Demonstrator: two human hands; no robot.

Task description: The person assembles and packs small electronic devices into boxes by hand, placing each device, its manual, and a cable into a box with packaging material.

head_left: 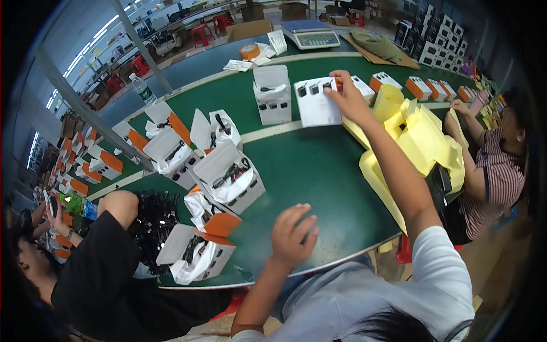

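At the far side of the table, my right hand (348,98) grips the right edge of a closed white box (317,108) with dark device pictures on its face. My left hand (293,235) hovers over the near part of the green table (293,165), fingers apart and holding nothing. Left of it stand several open white-and-orange boxes, the closest being one (196,253) with white wrapping and black cable inside. A larger open box (231,178) shows a coiled black cable on white wrapping. Just left of the held box, another open box (272,97) stands upright with its lid raised.
Crumpled yellow sheets (419,137) lie at the right beside a person in a striped shirt (498,176). A black-sleeved person (97,273) sits at the left by a heap of black cables (155,228). Beyond are a scale (310,35), tape (249,52) and a bottle (142,89).
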